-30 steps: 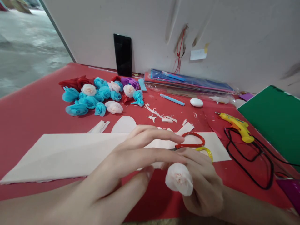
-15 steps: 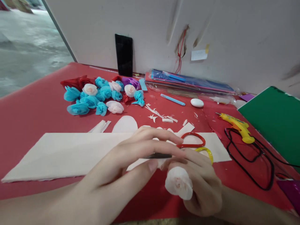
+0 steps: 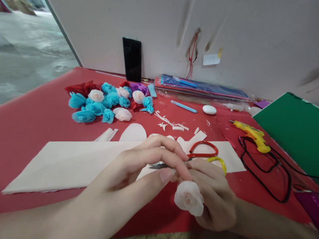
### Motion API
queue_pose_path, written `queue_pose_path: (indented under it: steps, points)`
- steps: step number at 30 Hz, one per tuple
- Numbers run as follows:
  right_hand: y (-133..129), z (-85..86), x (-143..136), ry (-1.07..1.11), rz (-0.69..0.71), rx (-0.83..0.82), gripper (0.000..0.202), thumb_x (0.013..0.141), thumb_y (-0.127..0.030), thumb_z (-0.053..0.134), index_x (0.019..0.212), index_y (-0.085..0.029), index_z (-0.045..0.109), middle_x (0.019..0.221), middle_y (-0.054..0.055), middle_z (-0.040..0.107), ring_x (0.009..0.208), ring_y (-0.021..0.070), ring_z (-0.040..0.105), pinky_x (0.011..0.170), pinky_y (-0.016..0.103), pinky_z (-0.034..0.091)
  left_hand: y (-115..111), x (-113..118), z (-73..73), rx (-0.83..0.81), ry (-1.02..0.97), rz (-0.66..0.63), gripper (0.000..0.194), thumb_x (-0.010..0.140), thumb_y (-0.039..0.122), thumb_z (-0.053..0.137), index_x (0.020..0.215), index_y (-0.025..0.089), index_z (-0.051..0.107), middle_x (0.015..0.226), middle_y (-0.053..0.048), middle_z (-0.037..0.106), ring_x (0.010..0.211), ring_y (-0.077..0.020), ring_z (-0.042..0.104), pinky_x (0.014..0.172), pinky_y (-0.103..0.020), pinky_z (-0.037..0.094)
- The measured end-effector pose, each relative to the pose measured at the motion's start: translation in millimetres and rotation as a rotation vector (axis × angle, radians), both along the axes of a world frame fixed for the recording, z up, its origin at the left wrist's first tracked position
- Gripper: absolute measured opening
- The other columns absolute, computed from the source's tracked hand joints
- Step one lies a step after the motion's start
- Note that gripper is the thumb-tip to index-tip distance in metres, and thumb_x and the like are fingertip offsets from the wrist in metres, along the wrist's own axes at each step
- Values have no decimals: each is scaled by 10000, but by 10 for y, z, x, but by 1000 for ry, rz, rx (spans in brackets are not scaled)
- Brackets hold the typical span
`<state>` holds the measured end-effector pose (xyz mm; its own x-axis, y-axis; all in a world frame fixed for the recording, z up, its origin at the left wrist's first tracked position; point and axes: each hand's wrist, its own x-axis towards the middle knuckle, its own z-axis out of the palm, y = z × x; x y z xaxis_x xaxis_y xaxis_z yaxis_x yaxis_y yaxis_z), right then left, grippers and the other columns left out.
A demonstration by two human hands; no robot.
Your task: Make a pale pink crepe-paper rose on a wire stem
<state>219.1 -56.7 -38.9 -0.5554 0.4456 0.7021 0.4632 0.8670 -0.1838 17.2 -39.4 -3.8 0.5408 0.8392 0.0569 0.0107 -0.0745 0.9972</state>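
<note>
A pale pink-white paper flower (image 3: 188, 198) faces me low in the middle, its petals spread round a tight centre. My right hand (image 3: 215, 196) is closed round the base behind it; its fingertips are partly hidden. From the left, my left hand (image 3: 139, 176) reaches across with long, loosely bent fingers. Its index fingertip touches the top of the flower, and the thumb lies a little apart. Behind both hands, scissors with one red loop (image 3: 204, 155) and one yellow loop (image 3: 221, 161) rest on a folded white sheet (image 3: 62, 166).
Blue, red, purple and pale paper flowers (image 3: 96, 109) lie in a heap at back left. White petal cut-outs (image 3: 133, 132) and scraps sit behind the sheet. A yellow glue gun (image 3: 254, 134) with a black cord is at right, near a green board (image 3: 289, 126). A phone (image 3: 132, 59) leans on the wall.
My left index finger has come down from my right hand's knuckles to the flower's upper edge. The flower has shifted slightly lower. More of the scissor blades shows.
</note>
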Motion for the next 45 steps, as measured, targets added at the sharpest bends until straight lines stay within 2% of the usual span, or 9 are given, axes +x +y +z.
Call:
queue_pose_path:
  steps: [5,14,18,21,27,32,40,43,45]
  points:
    - [0,7,2,16,38,-41,191,972,-102,393,871,-158,544,634,18,645,599,174,599,537,290,457,22,6,-47,-169,-98,-94,238,944,411,568,823,321,751,994,65,659,863,-111,629,955,-166,464]
    - [1,-24,-21,61,69,-53,182,933,-75,421,833,-163,544,658,22,647,582,162,519,507,285,382,61,19,-6,-305,-142,-171,246,939,235,539,791,259,734,941,68,689,857,-96,633,869,-113,477]
    - [11,-22,-38,52,68,-36,213,901,-43,438,757,-177,518,591,-5,564,531,149,413,476,287,298,45,3,7,-297,-115,-198,218,945,335,581,792,258,717,940,67,668,893,-96,634,844,-107,483]
    - [7,-28,-39,37,60,-16,251,891,-33,435,703,-185,505,538,-19,475,515,148,375,473,288,277,69,-1,9,-234,-39,-192,174,916,310,620,772,241,690,949,54,664,872,-102,631,805,-125,492]
    - [4,-35,-37,16,86,-24,261,929,-66,430,715,-167,542,544,5,516,528,159,385,479,293,307,139,9,-9,-87,98,-247,109,869,207,650,766,240,634,996,51,680,840,-108,636,787,-160,482]
    - [15,-32,-54,32,90,-15,245,928,-63,425,738,-171,538,567,-5,497,526,152,389,474,287,313,115,19,-10,-238,45,-263,174,871,274,669,707,222,642,1015,27,663,912,-132,618,819,-176,475]
    - [16,-62,-44,43,105,-31,224,923,-60,436,750,-181,513,570,-4,526,526,146,393,470,281,317,45,62,6,-500,-70,-236,244,869,305,674,646,206,663,880,37,616,814,-109,608,768,-167,495]
    - [10,-41,-32,47,88,-42,186,946,-86,428,823,-168,541,611,18,592,570,160,476,497,283,376,37,57,2,-484,-78,-192,193,925,319,609,775,250,708,902,53,674,904,-117,625,830,-163,481]
    - [0,-18,-20,69,43,-141,176,957,-115,423,851,-178,547,680,33,645,632,171,546,560,288,442,39,48,-7,-466,-88,-124,154,954,354,571,904,302,707,919,77,688,936,-106,617,814,-146,466]
